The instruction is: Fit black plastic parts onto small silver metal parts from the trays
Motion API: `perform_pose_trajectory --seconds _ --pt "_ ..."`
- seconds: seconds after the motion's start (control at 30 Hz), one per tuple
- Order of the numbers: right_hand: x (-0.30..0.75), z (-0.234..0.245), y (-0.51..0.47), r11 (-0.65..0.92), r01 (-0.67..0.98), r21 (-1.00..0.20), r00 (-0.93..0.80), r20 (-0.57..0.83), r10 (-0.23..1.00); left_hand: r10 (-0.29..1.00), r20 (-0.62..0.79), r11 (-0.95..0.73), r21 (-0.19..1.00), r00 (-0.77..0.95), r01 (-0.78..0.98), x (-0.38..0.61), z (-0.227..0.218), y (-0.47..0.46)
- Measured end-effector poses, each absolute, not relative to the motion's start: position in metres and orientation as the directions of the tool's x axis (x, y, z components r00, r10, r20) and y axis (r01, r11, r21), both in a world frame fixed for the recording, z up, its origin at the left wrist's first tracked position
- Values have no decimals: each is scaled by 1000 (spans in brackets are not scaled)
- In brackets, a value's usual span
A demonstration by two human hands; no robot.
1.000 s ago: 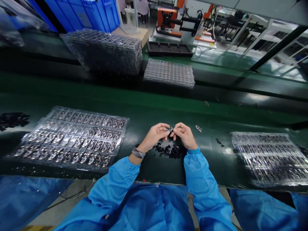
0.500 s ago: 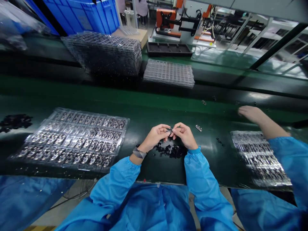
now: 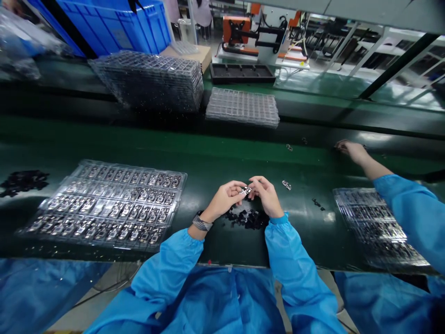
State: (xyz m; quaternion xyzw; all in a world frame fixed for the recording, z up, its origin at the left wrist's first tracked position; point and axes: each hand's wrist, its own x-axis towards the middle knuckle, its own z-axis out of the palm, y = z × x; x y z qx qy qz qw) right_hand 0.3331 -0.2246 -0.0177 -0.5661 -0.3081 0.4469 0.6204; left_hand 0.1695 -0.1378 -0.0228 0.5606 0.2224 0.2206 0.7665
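At the near edge of the green table (image 3: 215,157), about midway along it, we hold a small metal part (image 3: 246,190) between both hands. Our left hand (image 3: 224,199) and our right hand (image 3: 266,197) meet over it, the fingers of each pressed together on the part from either side, pinching it just above the table. Directly beneath the hands a loose pile of dark pieces (image 3: 247,218) lies on the table. A single loose part (image 3: 286,185) rests just beyond our right hand.

Toward the left edge sits a clear tray (image 3: 104,204), its pockets filled row on row with small parts. A second filled tray (image 3: 375,227) lies toward the right edge. Across it a co-worker's blue sleeve (image 3: 406,208) reaches inward, and the co-worker's hand (image 3: 351,149) is down on the table well beyond ours; we cannot tell what its fingers touch.

Along the far edge stand a tall stack of trays (image 3: 149,79) and a lower stack of empty trays (image 3: 242,106), with blue crates (image 3: 114,23) behind them.
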Motion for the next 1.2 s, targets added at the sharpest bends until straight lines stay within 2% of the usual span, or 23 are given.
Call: perform_pose_trajectory --seconds 0.2,0.47,0.8,0.97,1.2 --pt "335 -19 -227 -94 -118 -989 323 -127 938 638 -75 252 961 766 -116 169 -25 -136" --pt "321 -24 -222 7 -231 -973 356 -78 931 699 -18 252 942 715 -223 169 -19 -140" --pt "320 -25 -223 55 -247 -967 342 -34 939 611 -104 490 829 785 -271 171 -17 -141" --pt "319 -23 -224 84 -227 -970 347 0 938 665 -66 377 889 744 -259 172 -21 -143" --pt "318 -24 -222 18 -123 -992 434 -38 900 722 2 134 981 692 -142 170 -20 -146"
